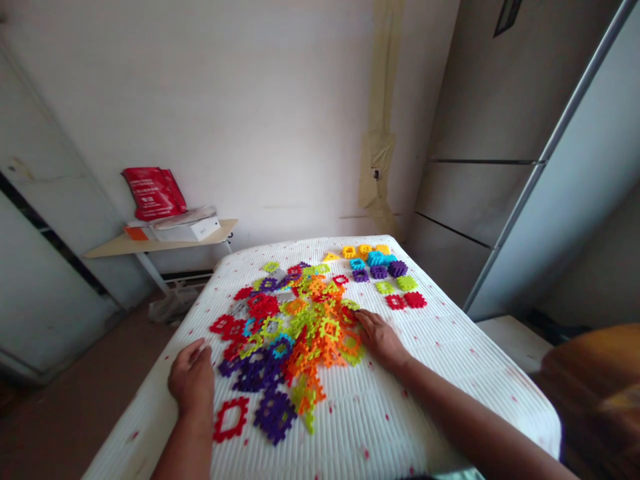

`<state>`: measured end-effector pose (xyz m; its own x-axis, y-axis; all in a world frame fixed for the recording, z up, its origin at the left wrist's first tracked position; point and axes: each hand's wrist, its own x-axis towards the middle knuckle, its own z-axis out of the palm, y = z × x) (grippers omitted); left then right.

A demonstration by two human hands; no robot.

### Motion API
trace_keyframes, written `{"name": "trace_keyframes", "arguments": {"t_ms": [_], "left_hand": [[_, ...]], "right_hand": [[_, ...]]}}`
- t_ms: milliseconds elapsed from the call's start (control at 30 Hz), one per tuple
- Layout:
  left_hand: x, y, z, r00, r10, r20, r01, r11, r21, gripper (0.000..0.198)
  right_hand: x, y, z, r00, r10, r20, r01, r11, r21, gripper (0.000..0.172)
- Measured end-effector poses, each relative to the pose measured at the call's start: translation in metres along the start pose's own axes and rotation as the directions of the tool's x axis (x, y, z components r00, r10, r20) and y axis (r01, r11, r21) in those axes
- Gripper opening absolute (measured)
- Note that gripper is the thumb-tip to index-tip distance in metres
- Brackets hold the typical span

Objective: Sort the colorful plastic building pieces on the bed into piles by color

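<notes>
A heap of interlocking plastic building pieces (305, 320), in lime, orange, red, purple, blue and grey, spreads over the covered table. Resting at the heap's right edge, my right hand (380, 337) has its fingers stretched out, the tips touching pieces beside a red one. My left hand (193, 377) lies on the cover left of the heap, fingers curled in, with no piece showing in it. Closest to it are a red square frame (231, 419) and dark purple pieces (260, 371). A flat purple piece (275, 415) lies at the near side.
Small stacks sorted by colour stand at the far right: yellow (349, 252), blue (375, 258), purple (397, 269), lime (407, 283) and red (415, 299). A white ribbed cover (400, 413) drapes the table. Beyond are a side table (115, 247) with a red bag (153, 193) and a fridge (475, 133).
</notes>
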<state>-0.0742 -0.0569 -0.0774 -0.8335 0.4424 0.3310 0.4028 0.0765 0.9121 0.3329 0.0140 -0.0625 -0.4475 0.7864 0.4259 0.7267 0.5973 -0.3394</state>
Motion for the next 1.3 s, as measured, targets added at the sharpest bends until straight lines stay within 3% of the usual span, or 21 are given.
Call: {"name": "trace_keyframes", "arguments": {"t_ms": [133, 333, 400, 533, 700, 833, 900, 1067, 1133, 1200, 1300], "left_hand": [[-0.015, 0.011, 0.006, 0.995, -0.068, 0.075, 0.071, 0.997, -0.039, 0.043], [-0.027, 0.029, 0.010, 0.952, -0.034, 0.303, 0.080, 0.987, -0.140, 0.036], [-0.029, 0.032, 0.009, 0.942, -0.031, 0.334, 0.094, 0.980, -0.174, 0.037], [-0.031, 0.033, 0.008, 0.948, -0.037, 0.317, 0.116, 0.965, -0.236, 0.042], [-0.026, 0.028, 0.008, 0.975, -0.048, 0.215, 0.090, 0.978, -0.189, 0.036], [-0.024, 0.024, 0.011, 0.975, -0.022, 0.221, 0.054, 0.989, -0.138, 0.033], [-0.025, 0.025, 0.012, 0.970, -0.012, 0.243, 0.042, 0.992, -0.119, 0.032], [-0.028, 0.034, 0.012, 0.941, -0.004, 0.338, 0.043, 0.993, -0.108, 0.027], [-0.029, 0.037, 0.012, 0.930, -0.006, 0.367, 0.053, 0.992, -0.118, 0.027], [-0.030, 0.039, 0.012, 0.920, -0.010, 0.392, 0.069, 0.988, -0.136, 0.029], [-0.032, 0.039, 0.012, 0.907, -0.015, 0.421, 0.094, 0.982, -0.166, 0.030]], "right_hand": [[0.003, -0.010, 0.010, 0.999, -0.042, -0.023, 0.046, 0.982, 0.181, 0.040], [0.011, -0.028, 0.008, 0.976, -0.206, -0.075, 0.219, 0.904, 0.367, 0.035], [0.014, -0.025, 0.006, 0.978, -0.154, -0.143, 0.195, 0.920, 0.341, 0.034], [0.022, -0.004, 0.008, 0.975, 0.067, -0.212, -0.013, 0.970, 0.244, 0.034], [0.027, 0.007, 0.011, 0.974, 0.179, -0.141, -0.166, 0.981, 0.101, 0.037], [0.032, -0.009, 0.008, 0.981, 0.194, -0.010, -0.194, 0.979, -0.055, 0.034], [0.037, -0.018, 0.008, 0.988, 0.149, 0.033, -0.147, 0.987, -0.064, 0.033], [0.046, -0.035, 0.020, 0.992, -0.127, 0.000, 0.125, 0.971, 0.204, 0.035], [0.047, -0.038, 0.026, 0.985, -0.168, -0.029, 0.169, 0.941, 0.295, 0.035], [0.047, -0.035, 0.030, 0.991, -0.118, -0.054, 0.130, 0.924, 0.359, 0.035], [0.048, -0.021, 0.035, 0.992, 0.062, -0.113, -0.014, 0.922, 0.388, 0.034]]}}
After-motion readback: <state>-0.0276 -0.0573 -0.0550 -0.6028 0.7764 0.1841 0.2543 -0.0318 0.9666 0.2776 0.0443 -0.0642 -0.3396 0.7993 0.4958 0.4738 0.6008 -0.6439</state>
